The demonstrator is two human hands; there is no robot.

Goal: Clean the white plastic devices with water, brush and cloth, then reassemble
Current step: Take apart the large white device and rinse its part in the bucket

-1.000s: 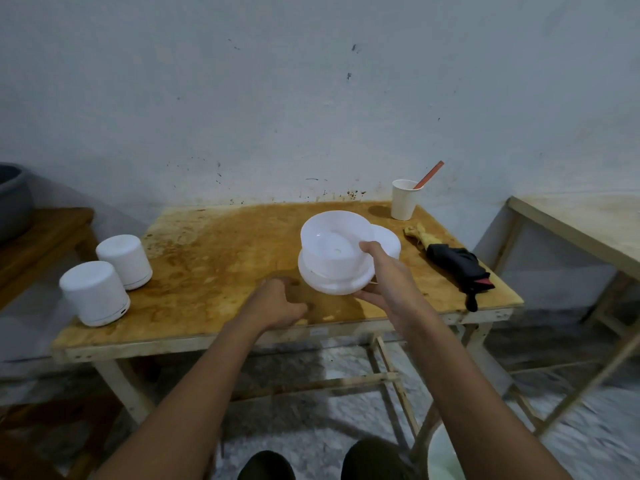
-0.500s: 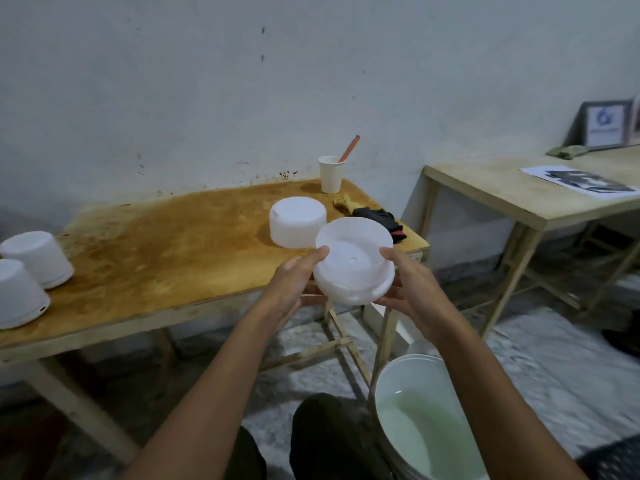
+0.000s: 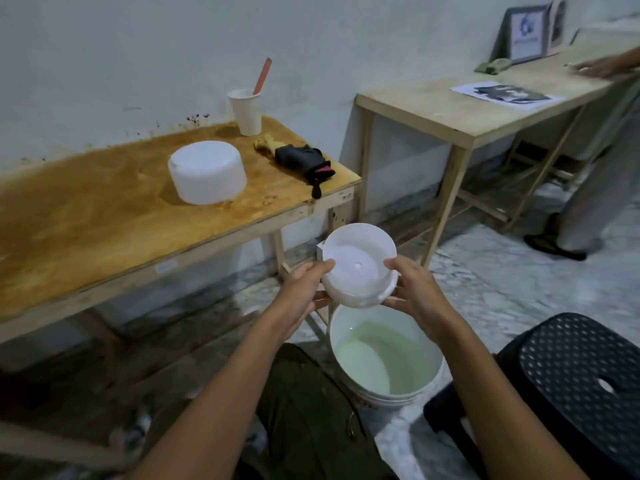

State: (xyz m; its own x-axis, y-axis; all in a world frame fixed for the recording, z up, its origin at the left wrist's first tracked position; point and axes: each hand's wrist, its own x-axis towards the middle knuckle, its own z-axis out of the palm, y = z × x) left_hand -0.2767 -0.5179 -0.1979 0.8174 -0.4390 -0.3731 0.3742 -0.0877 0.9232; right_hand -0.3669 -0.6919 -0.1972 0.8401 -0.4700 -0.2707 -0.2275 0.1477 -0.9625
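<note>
- Holding the white device part (image 3: pixel 358 268) just above the bucket (image 3: pixel 388 396), beyond the table (image 3: pixel 86 220) edge. The left hand (image 3: pixel 304 289) and right hand (image 3: pixel 419 296) clamp opposite sides of its rim, thumbs on top and fingers curled underneath.
- Risk: the smooth plastic is gripped at the rim only. If it gets wet and slips, it likely drops into the water (image 3: pixel 391 362) or onto the hard floor, where it could crack.
- Risk: lowering it fast would probably splash water over the trousers and floor.
- Risk: the bucket stands close between the person's knee and the black stool (image 3: pixel 581 368), so a nudge could tip it.
- Hidden: the part's underside and the fingertips beneath it. I cannot tell whether it is one piece or two nested.
- Hidden: the part and right wrist cover the bucket's far rim.
- White cover (image 3: pixel 207 173) sits on the table, well apart from the held part. Its inside is not visible.
- Brush handle (image 3: pixel 261 76) stands in a paper cup (image 3: pixel 246 110), bristles out of sight.
- Dark cloth (image 3: pixel 301 161) lies bunched near the cup. The tan thing at its end is unclear.
- Far right: another person's hand (image 3: pixel 602 67) is cut off by the frame.
</note>
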